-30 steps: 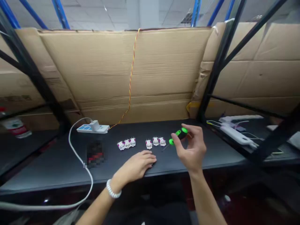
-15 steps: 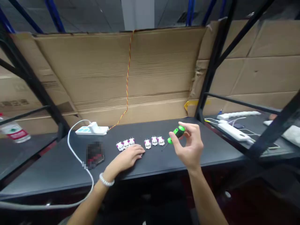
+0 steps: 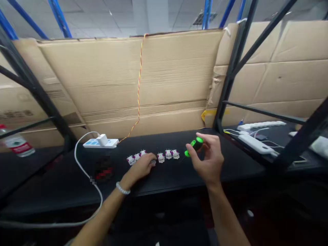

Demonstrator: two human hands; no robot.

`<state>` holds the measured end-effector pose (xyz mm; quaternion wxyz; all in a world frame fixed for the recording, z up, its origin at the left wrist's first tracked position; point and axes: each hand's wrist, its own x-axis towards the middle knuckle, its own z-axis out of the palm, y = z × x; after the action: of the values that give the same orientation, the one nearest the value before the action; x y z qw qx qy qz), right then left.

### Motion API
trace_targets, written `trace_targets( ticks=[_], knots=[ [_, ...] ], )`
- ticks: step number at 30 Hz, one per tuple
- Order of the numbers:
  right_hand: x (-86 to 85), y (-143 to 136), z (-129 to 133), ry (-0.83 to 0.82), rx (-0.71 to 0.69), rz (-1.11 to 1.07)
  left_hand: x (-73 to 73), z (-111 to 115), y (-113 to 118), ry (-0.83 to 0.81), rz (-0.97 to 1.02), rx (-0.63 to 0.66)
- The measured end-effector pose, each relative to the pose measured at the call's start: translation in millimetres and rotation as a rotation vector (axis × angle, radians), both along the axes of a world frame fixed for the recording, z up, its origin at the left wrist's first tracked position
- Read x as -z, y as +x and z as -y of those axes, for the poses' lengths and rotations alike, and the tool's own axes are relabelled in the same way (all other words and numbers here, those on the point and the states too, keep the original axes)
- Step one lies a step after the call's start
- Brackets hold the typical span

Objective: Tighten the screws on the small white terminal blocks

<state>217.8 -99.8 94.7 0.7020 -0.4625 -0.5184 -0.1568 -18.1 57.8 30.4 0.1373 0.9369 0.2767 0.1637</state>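
My right hand is closed around a green-and-black screwdriver, held above the table with its thin shaft slanting down to the left. My left hand rests low on the table, fingers curled around a small whitish part, mostly hidden by the fingers. Just beyond that hand lies a row of white-and-purple plastic parts; the hand partly covers the right end of this row. Between my two hands sit three more such parts, the nearest a white-and-purple part.
A white power strip with a plug stands at the back left, its white cable looping towards the front. A blurred dark red-and-black object lies left of my left hand. Cardboard walls the back; black shelf posts flank the table.
My left hand has curled its fingers and drawn slightly left, so a whitish part now shows at its fingertips. The right hand with the screwdriver has barely moved. The picture's background is brighter.
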Motion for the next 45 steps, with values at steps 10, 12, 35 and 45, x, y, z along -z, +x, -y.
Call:
trace_targets(
  ticks=[10,12,35,45],
  knots=[
    [2.2,2,-2,0.003,-0.003,0.004,-1.1,3,5,-0.024,0.084,-0.051],
    [2.3,2,-2,0.005,-0.005,0.011,-0.7,4,6,-0.008,0.099,-0.039],
    [6.3,-2,-1,-0.010,-0.111,0.077,18.4,35,-58,0.160,-0.043,-0.169],
    [12.4,-5,-6,-0.013,-0.179,0.022,2.9,52,-54,-0.009,0.072,-0.099]
  ],
)
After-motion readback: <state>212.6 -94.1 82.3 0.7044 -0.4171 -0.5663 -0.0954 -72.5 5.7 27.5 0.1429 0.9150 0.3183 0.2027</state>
